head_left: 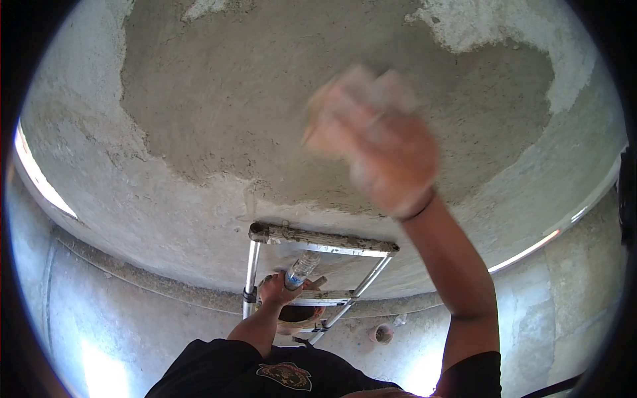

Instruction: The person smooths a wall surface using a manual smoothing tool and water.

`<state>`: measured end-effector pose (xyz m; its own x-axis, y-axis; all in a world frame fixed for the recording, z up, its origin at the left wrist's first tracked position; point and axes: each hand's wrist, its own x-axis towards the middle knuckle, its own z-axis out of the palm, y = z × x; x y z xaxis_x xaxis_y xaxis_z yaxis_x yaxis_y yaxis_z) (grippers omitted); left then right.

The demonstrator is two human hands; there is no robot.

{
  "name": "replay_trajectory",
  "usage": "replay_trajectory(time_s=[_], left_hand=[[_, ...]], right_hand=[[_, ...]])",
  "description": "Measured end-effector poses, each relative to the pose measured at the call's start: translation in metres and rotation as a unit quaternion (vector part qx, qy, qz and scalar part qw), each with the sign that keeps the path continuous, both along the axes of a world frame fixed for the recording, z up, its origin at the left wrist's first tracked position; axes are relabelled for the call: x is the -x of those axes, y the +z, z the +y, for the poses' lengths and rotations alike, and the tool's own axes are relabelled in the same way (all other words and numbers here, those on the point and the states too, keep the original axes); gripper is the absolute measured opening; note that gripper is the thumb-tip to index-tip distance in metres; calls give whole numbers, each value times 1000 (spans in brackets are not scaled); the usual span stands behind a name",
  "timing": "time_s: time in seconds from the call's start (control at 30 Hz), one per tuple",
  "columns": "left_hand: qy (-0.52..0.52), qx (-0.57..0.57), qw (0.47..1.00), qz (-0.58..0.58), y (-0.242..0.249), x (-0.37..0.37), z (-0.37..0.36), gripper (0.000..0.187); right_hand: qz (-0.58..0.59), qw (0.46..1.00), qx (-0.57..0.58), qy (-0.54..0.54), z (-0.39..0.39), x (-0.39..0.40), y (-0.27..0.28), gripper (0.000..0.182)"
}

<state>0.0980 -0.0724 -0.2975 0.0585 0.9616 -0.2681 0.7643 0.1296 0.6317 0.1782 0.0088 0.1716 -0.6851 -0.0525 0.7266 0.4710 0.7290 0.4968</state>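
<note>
Right hand (pixel 381 142) blurred against wet plaster (pixel 265 99), perhaps gripping a tool

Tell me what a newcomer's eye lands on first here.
First the blurred right hand, raised against the ceiling at the edge of a big dark patch of wet plaster. Below, the left hand grips a clear plastic bottle beside the top of a spattered ladder.
</note>
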Motion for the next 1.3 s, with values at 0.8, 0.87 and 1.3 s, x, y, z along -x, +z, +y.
replay_trajectory(time_s=[0.8,0.87,1.3], left_hand=[[5,-35,999,-1,-4,-2,-1,72],[17,-38,999,10,-4,0,1,73],[4,2,1000,-12,0,0,-2,77]], right_hand=[[-33,998,31,-40,11,-15,-42,25],[-84,993,74,-38,7,-11,-37,26],[-60,997,41,-1,27,19,-41,25]])
